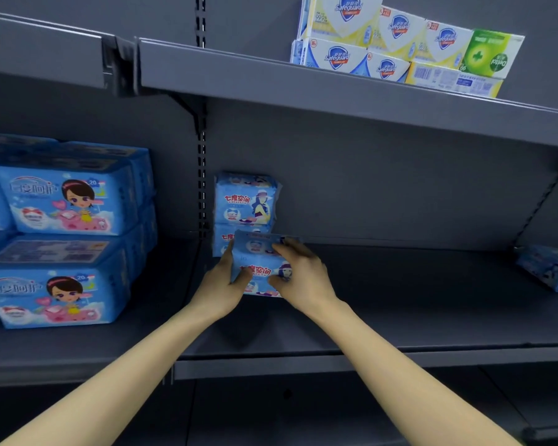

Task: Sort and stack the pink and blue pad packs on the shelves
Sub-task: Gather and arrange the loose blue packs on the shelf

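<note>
A small blue pad pack (261,256) is held between both hands above the middle shelf (400,317). My left hand (223,286) grips its left side, thumb on the front. My right hand (300,274) grips its right side, fingers curled over the top. Just behind it, two matching blue packs (244,201) stand stacked against the shelf's back wall; the lower one is mostly hidden by the held pack. Another blue pack (548,268) lies at the shelf's far right edge. No pink pack shows.
Large blue packs with a cartoon girl (62,201) are stacked in two layers on the left shelf section. Soap boxes (400,43) sit on the upper shelf (303,82) at the right. A slotted upright (201,175) divides the two sections.
</note>
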`<action>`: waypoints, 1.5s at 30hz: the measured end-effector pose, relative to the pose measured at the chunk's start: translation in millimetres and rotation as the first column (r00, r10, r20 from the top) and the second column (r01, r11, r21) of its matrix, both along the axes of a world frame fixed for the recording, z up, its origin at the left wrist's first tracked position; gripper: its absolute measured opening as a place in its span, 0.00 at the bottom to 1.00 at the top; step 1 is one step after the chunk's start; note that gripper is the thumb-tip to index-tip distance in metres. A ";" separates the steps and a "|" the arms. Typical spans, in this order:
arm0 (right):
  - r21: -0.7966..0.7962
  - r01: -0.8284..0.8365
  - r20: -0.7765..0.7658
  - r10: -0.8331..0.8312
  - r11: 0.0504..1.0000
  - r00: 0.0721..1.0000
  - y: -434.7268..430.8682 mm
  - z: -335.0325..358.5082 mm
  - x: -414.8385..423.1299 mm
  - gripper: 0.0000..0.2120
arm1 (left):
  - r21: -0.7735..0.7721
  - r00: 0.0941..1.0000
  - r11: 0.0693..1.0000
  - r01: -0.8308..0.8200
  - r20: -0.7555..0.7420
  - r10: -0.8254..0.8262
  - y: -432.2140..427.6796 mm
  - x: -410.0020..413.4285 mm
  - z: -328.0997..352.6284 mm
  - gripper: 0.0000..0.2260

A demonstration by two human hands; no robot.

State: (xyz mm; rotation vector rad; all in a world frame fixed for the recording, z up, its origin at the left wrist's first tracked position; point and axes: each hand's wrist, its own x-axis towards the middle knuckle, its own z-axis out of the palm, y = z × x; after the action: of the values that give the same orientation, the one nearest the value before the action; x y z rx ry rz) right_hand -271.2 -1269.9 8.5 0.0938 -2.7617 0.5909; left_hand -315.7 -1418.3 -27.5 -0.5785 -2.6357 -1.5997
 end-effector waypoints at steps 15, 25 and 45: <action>0.107 -0.061 0.058 0.055 0.992 0.997 -4.0 2.1 -9.7 0.28 | -0.066 0.997 0.996 -0.067 -0.043 0.064 -7.9 -12.7 -7.8 0.29; 0.104 -0.089 0.060 0.083 0.991 0.995 -2.2 -1.5 -19.8 0.29 | -0.068 0.996 0.995 -0.075 -0.062 0.070 -11.1 -20.3 -8.2 0.29; 0.034 -0.133 0.024 0.132 0.991 0.991 -2.5 -14.7 -41.4 0.28 | -0.036 0.985 0.991 -0.133 -0.112 0.128 -17.3 -28.6 -15.4 0.25</action>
State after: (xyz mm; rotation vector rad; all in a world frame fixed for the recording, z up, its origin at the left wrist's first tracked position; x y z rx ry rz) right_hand -312.6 -1272.4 -6.2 0.2821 -2.8032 0.5798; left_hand -344.3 -1435.6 -42.9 -0.4699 -2.5752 -1.4359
